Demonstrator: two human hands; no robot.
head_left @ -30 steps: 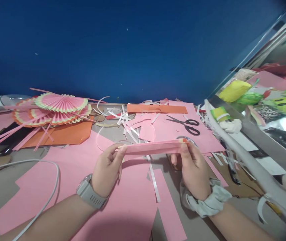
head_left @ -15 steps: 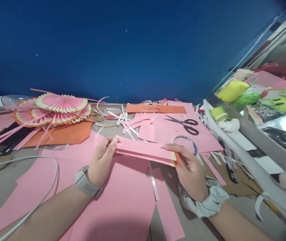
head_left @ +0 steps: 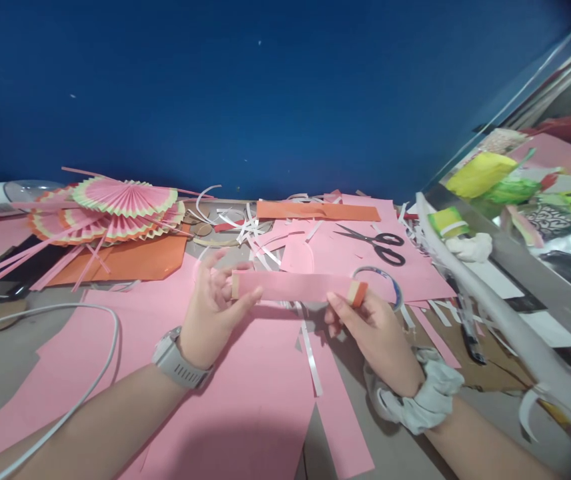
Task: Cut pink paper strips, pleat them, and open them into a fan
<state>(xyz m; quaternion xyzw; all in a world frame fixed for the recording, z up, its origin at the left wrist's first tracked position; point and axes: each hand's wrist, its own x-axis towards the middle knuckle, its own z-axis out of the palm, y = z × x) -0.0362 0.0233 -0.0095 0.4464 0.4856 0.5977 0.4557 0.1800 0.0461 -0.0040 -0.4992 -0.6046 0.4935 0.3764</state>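
Between my hands a pink paper strip [head_left: 293, 287] is held up level, with cream at both ends and orange at its right tip. My left hand [head_left: 220, 293] has its thumb on the front of the left end and its fingers behind. At the other end, my right hand [head_left: 360, 313] pinches the strip near the orange tip. Large pink paper sheets [head_left: 235, 393] lie beneath. Behind the strip are black-handled scissors [head_left: 375, 241], and a roll of tape [head_left: 390, 287] is partly covered by my right hand.
Pleated paper fans [head_left: 125, 200] with trailing strips rest at the back left. An orange paper strip [head_left: 318, 211] and white paper scraps [head_left: 250, 230] lie along the blue wall [head_left: 245, 100]. A white cable [head_left: 110, 360] curves across the left; a cutter knife [head_left: 473, 343] lies at right.
The strip has turned so its front faces me and looks flatter. My left fingers have spread behind its end, and my right thumb has shifted to the lower edge.
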